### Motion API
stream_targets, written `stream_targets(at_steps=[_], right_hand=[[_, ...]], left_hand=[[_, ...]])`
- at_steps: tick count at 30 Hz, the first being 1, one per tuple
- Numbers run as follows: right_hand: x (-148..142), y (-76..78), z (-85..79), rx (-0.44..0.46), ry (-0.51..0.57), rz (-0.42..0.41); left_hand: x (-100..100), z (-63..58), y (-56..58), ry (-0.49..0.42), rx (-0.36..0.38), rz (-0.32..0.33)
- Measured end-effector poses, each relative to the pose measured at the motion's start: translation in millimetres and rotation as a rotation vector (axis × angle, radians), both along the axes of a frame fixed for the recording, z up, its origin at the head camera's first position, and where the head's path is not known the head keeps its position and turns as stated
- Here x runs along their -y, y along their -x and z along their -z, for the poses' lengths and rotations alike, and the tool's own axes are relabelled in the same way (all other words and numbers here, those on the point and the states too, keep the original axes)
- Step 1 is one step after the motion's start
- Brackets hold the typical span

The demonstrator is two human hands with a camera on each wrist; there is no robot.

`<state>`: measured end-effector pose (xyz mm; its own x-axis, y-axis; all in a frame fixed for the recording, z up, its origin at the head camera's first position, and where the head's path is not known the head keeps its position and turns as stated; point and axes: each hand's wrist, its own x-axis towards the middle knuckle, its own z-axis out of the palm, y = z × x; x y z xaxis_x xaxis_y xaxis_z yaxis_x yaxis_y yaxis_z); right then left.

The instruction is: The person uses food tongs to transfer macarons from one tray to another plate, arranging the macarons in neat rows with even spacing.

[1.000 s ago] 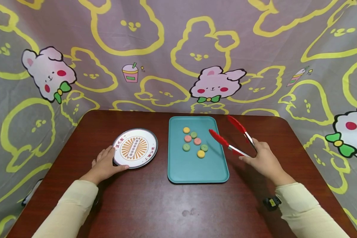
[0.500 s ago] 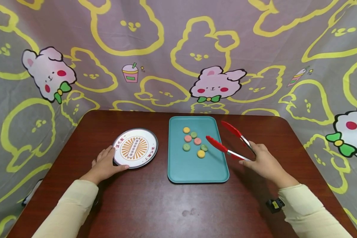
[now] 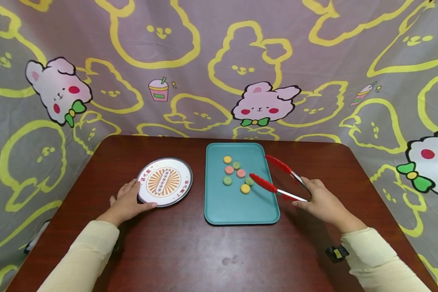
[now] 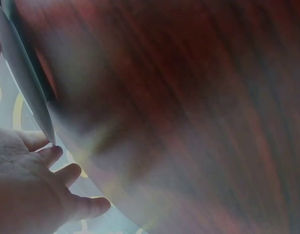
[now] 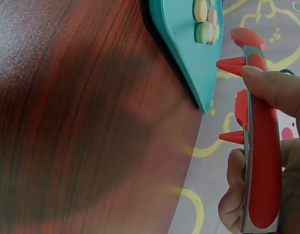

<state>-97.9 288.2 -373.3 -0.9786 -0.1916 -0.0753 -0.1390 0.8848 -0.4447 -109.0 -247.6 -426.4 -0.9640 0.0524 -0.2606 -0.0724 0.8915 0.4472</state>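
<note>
My left hand (image 3: 125,202) rests at the left and near rim of a white plate (image 3: 182,172) with an orange sunburst print. In the left wrist view its fingers spread loosely, with a fingertip right at the plate's edge (image 4: 28,73). My right hand (image 3: 326,205) grips red-tipped metal tongs (image 3: 290,194), their two arms spread apart with nothing between them. One red tip overlaps a green macaron (image 3: 249,181) on a teal tray (image 3: 241,213); the other lies across the tray's right edge. Pink, yellow and green macarons (image 3: 229,170) lie scattered on the tray.
Everything stands on a dark reddish-brown wooden table (image 3: 190,251). A grey cloth (image 3: 190,40) with yellow cartoon outlines hangs behind and at both sides. The plate lies left of the tray, with bare tabletop between them.
My right hand has brought the tongs left and nearer, so one tip reaches further over the tray, and the arms have closed in slightly. The left hand and plate stay put.
</note>
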Motion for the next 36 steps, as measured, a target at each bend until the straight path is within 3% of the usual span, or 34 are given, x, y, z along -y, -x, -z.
stream_targets(at_steps=[11,36], right_hand=[[3.6,-3.9,-8.0,0.032,-0.032,-0.025],[6.1,-12.5,-8.3,0.014,-0.064,-0.100]], left_hand=[[-0.5,-0.8,2.9,0.008,-0.008,0.007],[0.0,-0.3,0.6,0.002,0.007,0.000]])
